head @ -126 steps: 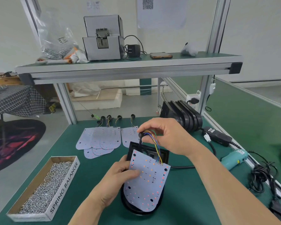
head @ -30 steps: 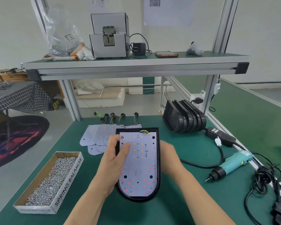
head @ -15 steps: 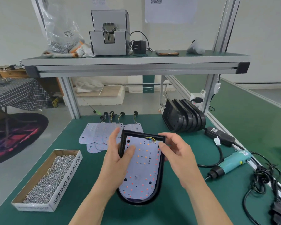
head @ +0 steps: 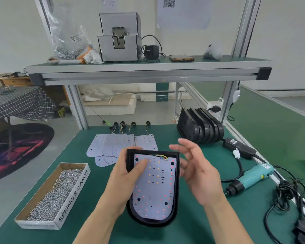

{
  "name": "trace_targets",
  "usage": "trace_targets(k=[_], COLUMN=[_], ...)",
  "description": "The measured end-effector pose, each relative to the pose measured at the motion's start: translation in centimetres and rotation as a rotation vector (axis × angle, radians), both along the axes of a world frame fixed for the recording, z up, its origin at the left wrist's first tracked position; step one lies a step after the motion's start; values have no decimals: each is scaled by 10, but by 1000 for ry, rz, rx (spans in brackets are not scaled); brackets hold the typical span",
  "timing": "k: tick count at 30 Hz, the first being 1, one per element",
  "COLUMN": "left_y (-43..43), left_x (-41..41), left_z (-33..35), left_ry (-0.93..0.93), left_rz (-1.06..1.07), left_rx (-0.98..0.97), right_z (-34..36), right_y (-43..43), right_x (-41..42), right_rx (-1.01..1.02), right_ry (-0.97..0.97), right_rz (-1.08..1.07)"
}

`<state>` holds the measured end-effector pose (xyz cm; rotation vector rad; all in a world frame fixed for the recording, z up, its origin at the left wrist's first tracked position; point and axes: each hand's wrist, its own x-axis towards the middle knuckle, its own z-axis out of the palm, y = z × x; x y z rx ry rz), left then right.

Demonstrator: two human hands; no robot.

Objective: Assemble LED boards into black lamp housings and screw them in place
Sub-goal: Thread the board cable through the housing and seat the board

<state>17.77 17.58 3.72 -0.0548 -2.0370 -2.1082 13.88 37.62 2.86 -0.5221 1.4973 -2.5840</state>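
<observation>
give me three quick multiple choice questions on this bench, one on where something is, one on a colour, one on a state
1. Where does the box of screws sit relative to the held housing?
A) left of it
B) right of it
C) inside it

2. What colour is the body of the screwdriver?
A) red
B) teal
C) yellow

3. How is the right hand?
A) gripping the screwdriver
B) gripping the housing
C) open, holding nothing

Answers:
1 A, the box lies off the housing's left side.
2 B, the body is teal with a black nose.
3 C, its fingers are spread beside the housing, and the screwdriver lies untouched further right.
</observation>
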Motion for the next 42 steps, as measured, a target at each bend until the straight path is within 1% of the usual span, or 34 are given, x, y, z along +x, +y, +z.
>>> trace_targets(k=[1,4,5,6,9,10,14,15,16,18,19,20,22,24,26,29,31,33,34,35,37,39,40,41,42], left_y=[1,9,11,12,9,7,6,5,4,0,-1,-2,1,7,14,16,10,-3,-11,-19,-33,-45,-50,-53,-55], left_x=[1,3,3,3,5,6,5,3,1,-4,-5,-6,-6,-7,-8,-10,-11,-16,-20,-23,-26,-26,-26,-25,-25], left_z=[1,7,9,10,13,13,12,14,15,15,15,14,11,9,8,10,14,20,23,25,27,24,20,17,12], left_ry=[-9,-36,-47,-53,-47,-45,-26,-8,11,36,40,41,43,45,50,45,40,20,11,9,18,18,12,6,-3], left_rz=[-34,-121,-130,-126,-115,-103,16,39,59,98,111,118,106,97,106,92,13,-87,-126,-159,-229,-306,-341,-375,-408], left_rx=[41,82,85,91,147,161,142,126,105,48,26,5,-34,-56,-63,-93,-120,-152,-179,-209,-238,-209,-186,-158,-115], right_z=[1,-3,-1,-2,-2,-5,-8,-6,-4,-7,-10,-10,-11,-11,-14,-16,-18,-18,-18,-16,-11,-9,-9,-10,-11], right_y=[0,-13,-20,-25,-34,-35,-33,-32,-32,-25,-20,-17,-18,-26,-31,-33,-35,-35,-32,-28,-19,-12,-10,-10,-12], right_x=[-1,5,10,11,5,-1,-3,-2,-1,2,2,3,6,9,12,16,20,21,20,20,20,16,14,12,11], right_rx=[2,388,456,474,354,360,532,546,518,294,221,217,354,438,451,445,461,522,553,565,508,368,301,305,391], right_ry=[-33,39,28,-9,-81,-99,-70,-42,-8,-38,-29,10,155,201,206,233,276,345,374,400,399,239,170,153,185], right_rz=[66,212,242,236,75,35,38,-2,-48,-121,-126,-112,-130,-270,-413,-513,-541,-572,-557,-491,-250,-103,-83,-92,-106])
